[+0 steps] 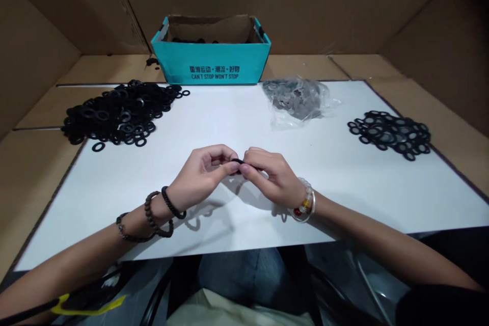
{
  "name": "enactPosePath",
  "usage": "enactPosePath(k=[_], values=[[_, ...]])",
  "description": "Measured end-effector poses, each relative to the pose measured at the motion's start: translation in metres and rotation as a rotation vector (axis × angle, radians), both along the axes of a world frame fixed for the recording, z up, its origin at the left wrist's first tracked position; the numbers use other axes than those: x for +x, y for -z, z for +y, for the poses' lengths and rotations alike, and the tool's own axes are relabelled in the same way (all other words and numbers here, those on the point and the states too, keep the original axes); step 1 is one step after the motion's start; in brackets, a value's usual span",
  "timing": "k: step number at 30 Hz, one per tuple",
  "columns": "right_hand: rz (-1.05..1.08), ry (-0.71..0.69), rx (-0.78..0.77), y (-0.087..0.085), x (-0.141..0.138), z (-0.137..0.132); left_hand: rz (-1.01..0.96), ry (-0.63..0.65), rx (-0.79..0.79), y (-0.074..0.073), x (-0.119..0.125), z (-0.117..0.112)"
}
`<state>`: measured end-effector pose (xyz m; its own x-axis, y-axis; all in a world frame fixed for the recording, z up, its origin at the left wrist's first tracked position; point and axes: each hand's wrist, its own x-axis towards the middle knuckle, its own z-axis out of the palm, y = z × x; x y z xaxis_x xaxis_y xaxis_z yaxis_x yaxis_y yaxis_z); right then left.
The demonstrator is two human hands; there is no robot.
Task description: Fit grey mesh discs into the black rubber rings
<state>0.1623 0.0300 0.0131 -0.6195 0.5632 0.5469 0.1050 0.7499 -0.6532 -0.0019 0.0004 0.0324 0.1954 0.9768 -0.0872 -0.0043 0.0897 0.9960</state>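
Between the fingertips of both hands, above the middle of the white board, is a small black ring [238,161]. My left hand [204,170] pinches its left side with thumb and fingers. On its right side the thumb and fingers of my right hand [273,173] are closed. The fingers cover most of the ring, so I cannot tell whether another piece sits in it. To the left lies a heap of loose black rings [122,112]. Off to the right is a smaller pile of black rings with grey centres [393,132].
A turquoise cardboard box [212,58] with dark pieces inside stands at the back. Right of it lies a clear plastic bag [296,102] of thin grey pieces. Cardboard walls [324,5] enclose the white board [214,117]. Its near edge is just before my lap.
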Motion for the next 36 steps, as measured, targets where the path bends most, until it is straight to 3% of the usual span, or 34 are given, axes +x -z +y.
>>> enactPosePath(k=[3,6,11,14,19,28,36], values=[[0.018,0.001,0.008,0.0,0.001,0.001,0.037,-0.082,0.027,-0.002,0.0,-0.001],[-0.016,0.047,-0.009,0.004,0.001,0.002,0.012,-0.128,-0.053,0.003,0.001,0.001],[-0.062,0.106,-0.043,0.01,0.003,0.008,-0.172,-0.02,-0.285,0.009,0.0,0.002],[-0.036,0.105,0.053,0.007,0.007,0.012,-0.188,0.005,-0.33,0.009,-0.003,0.001],[-0.08,0.057,0.291,0.0,0.012,0.017,-0.233,0.013,-0.361,0.01,-0.005,0.002],[0.026,0.069,0.195,0.0,0.011,0.016,-0.349,-0.002,-0.41,0.006,-0.005,0.003],[0.018,0.102,0.281,0.0,0.009,0.013,-0.176,0.015,-0.32,0.008,0.0,-0.001]])
